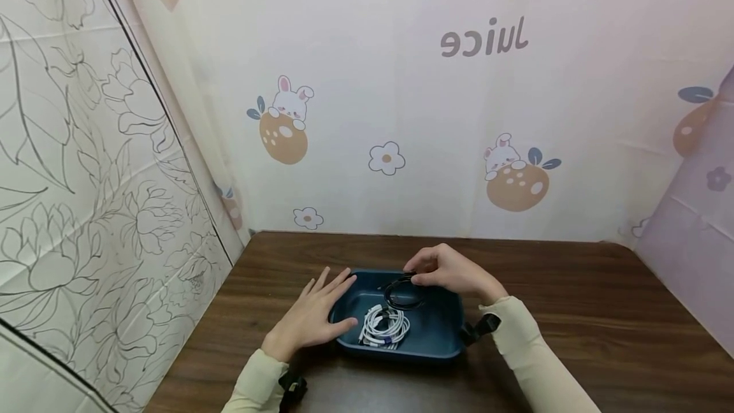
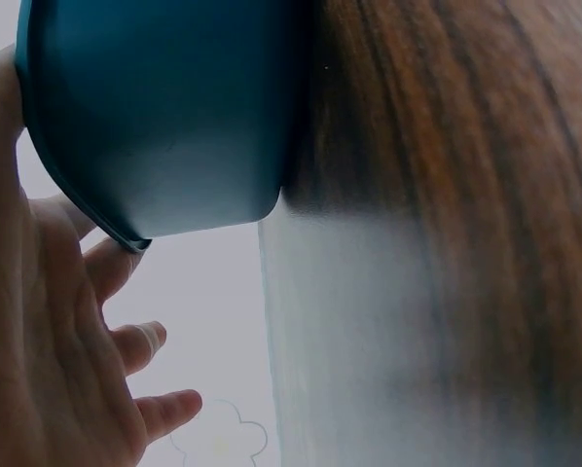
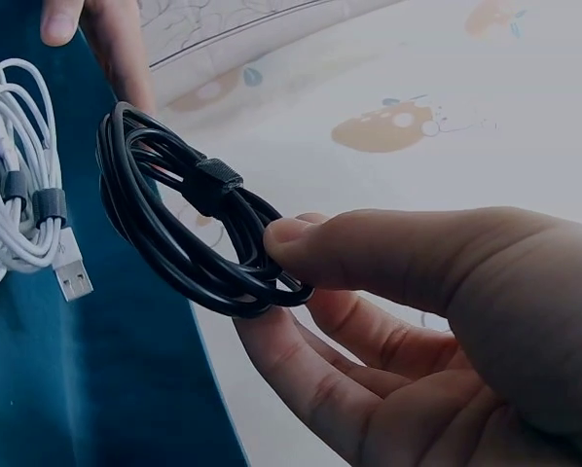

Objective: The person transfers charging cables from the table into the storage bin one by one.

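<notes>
A coiled black cable (image 3: 164,229), bound with a black strap, is pinched between the thumb and fingers of my right hand (image 1: 450,268) over the back of a dark blue tray (image 1: 436,354). White coiled cables (image 1: 384,327) with black straps lie inside the tray on its left side; a USB plug (image 3: 74,277) shows on them in the right wrist view. My left hand (image 1: 315,314) rests at the tray's left rim with its fingers spread and straight. From the left wrist view, the palm (image 2: 53,341) is beside the tray's outer wall (image 2: 174,117).
The tray stands on a dark brown wooden table (image 1: 573,324). Behind the table hangs a pale curtain (image 1: 344,196) with bunny and fruit prints. A white sheet with flower line drawings (image 1: 132,241) hangs along the left side.
</notes>
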`<move>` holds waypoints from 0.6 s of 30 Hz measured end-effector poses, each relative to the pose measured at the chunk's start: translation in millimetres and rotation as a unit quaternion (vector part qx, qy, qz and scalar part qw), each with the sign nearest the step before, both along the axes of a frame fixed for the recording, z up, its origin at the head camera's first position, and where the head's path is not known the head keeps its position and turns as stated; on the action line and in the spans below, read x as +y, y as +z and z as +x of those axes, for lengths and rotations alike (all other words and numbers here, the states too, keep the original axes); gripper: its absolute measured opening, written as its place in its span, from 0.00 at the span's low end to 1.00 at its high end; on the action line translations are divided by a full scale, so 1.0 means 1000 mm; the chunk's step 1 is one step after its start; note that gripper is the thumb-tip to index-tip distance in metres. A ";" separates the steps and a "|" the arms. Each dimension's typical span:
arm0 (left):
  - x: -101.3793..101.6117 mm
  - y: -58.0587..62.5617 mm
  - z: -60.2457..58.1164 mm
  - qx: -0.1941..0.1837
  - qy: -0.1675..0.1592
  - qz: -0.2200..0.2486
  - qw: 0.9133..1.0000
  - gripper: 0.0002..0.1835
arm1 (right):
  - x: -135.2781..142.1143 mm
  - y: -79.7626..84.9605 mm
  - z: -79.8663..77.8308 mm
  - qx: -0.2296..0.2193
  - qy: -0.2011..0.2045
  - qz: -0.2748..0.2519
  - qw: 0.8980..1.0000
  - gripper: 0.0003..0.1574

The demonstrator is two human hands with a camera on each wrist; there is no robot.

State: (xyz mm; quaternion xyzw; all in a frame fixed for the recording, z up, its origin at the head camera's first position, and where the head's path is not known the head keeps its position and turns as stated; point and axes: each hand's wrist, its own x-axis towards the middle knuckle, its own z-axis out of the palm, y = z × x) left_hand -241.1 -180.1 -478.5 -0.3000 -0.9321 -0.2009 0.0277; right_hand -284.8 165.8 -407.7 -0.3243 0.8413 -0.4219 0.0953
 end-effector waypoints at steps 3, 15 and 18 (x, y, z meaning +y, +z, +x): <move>0.000 0.000 0.000 0.001 0.002 -0.001 1.000 0.44 | -0.004 -0.002 -0.002 -0.003 0.000 -0.004 1.000 0.14; 0.000 0.001 -0.002 -0.005 0.001 -0.003 1.000 0.43 | -0.014 -0.008 -0.007 -0.001 0.008 0.005 1.000 0.15; -0.001 0.000 -0.001 -0.005 0.003 -0.004 1.000 0.43 | -0.017 -0.009 -0.007 -0.001 0.013 0.004 1.000 0.15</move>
